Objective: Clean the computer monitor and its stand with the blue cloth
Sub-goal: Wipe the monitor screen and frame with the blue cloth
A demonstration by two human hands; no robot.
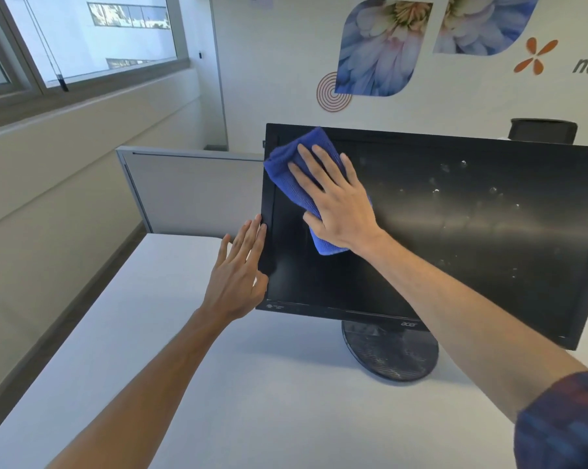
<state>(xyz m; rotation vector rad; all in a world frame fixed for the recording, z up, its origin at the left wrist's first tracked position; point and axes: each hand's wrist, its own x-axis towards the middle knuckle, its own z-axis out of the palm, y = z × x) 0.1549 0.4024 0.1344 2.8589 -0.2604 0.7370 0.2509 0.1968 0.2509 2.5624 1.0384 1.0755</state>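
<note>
a black flat-panel computer monitor (455, 231) with a glossy dark screen stands on a white desk (218, 384), turned a little so that its left edge is nearer the camera. it rests on a round black plastic stand (390, 353), whose base shows pale dusty smears. the word "acer" is printed on the lower bezel just above the stand.

the right hand (336, 204) lies flat on the upper left part of the screen, fingers straight and spread, pressing a folded blue microfibre cloth (296, 174) against the glass. the cloth pokes out beyond the fingertips toward the top left corner of the monitor, and a smaller end shows below the heel of the hand. nothing is curled round it; the palm and fingers simply hold it against the panel.

the left hand (238, 275) is also open, fingers straight and close together, touching the left bezel of the monitor near its lower half, thumb by the front edge.

the right half of the screen carries whitish specks and smudges, while the part around the cloth looks darker and plainer.

behind the desk stands a grey partition panel (191, 194). a window (82, 38) runs along the left wall, and the far wall bears blue flower decals (380, 45). a black chair back (543, 130) shows above the monitor's top right. a dark plaid sleeve (563, 424) covers the right upper arm.
</note>
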